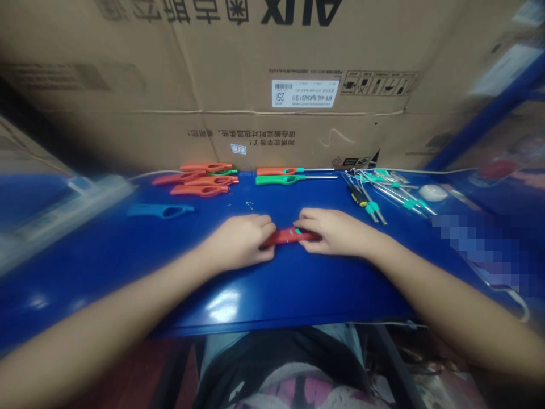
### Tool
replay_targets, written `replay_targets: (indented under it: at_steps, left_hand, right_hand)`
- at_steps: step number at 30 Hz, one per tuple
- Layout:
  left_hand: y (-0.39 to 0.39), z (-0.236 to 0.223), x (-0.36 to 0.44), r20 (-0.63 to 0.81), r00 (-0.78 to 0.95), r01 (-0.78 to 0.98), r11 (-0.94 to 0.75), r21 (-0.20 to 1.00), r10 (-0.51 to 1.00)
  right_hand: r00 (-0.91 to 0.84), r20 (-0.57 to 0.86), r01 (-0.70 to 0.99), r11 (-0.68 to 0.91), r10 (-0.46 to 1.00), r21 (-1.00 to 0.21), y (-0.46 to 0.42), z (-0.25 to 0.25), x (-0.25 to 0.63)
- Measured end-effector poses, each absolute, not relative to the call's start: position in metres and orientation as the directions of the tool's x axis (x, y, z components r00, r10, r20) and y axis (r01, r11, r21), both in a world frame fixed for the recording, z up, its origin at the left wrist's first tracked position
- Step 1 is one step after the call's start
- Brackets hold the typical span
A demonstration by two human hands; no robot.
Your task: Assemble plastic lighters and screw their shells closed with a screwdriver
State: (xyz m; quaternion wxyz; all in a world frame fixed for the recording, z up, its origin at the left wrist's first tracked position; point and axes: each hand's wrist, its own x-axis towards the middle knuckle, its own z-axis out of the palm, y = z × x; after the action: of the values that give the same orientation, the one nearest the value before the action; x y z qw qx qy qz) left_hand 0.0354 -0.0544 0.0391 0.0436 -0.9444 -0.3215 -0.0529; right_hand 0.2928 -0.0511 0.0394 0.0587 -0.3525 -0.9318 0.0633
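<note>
Low over the blue table, a red utility-lighter handle (pixel 283 236) lies level between my two hands, with bits of green showing in it. My left hand (pixel 247 241) is closed around its left end. The fingers of my right hand (pixel 326 232) pinch the other end, close to the green bits. Beyond my hands are an orange lighter and a green lighter (pixel 281 179), both with metal rods. Several orange and red lighter handles (pixel 200 189) are piled to the left of these. Nearer my left forearm rests a blue handle (pixel 159 211).
At the right lie several metal lighter rods with green parts (pixel 394 190), a black-and-yellow screwdriver (pixel 356 194) and a white rounded object (pixel 433 192). Tiny pins (pixel 249 205) lie beyond my left hand. A large cardboard sheet (pixel 238 57) stands along the table's (pixel 272 295) back edge.
</note>
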Motion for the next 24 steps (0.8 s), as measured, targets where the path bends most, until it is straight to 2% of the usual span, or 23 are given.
replay_targets:
  at_steps: [2,8,11,18,21,24]
  left_hand:
    - [-0.052,0.035,0.035,0.152,0.796,0.598,-0.800,-0.044,0.586]
    - [-0.042,0.027,0.029,0.217,0.805,0.553,-0.831,0.061,0.552]
    - [-0.042,0.025,0.028,0.235,0.814,0.535,-0.843,0.055,0.532]
    - [-0.033,0.030,0.022,0.220,0.804,0.561,-0.827,0.029,0.553]
    - [-0.030,0.034,0.019,0.207,0.791,0.577,-0.815,0.061,0.576]
    - [-0.031,0.037,0.017,0.193,0.774,0.597,-0.797,0.095,0.603]
  right_hand:
    - [-0.757,0.081,0.635,0.760,0.648,-0.141,-0.050,0.039,0.294]
    - [-0.787,0.169,0.565,0.803,0.594,-0.188,-0.044,0.034,0.299]
    - [-0.788,0.202,0.558,0.814,0.581,-0.165,-0.043,0.031,0.300]
    - [-0.726,0.229,0.579,0.756,0.649,-0.307,-0.037,0.035,0.304]
    - [-0.694,0.261,0.592,0.738,0.671,-0.324,-0.037,0.037,0.307]
    - [-0.673,0.288,0.617,0.732,0.681,-0.290,-0.039,0.037,0.307]
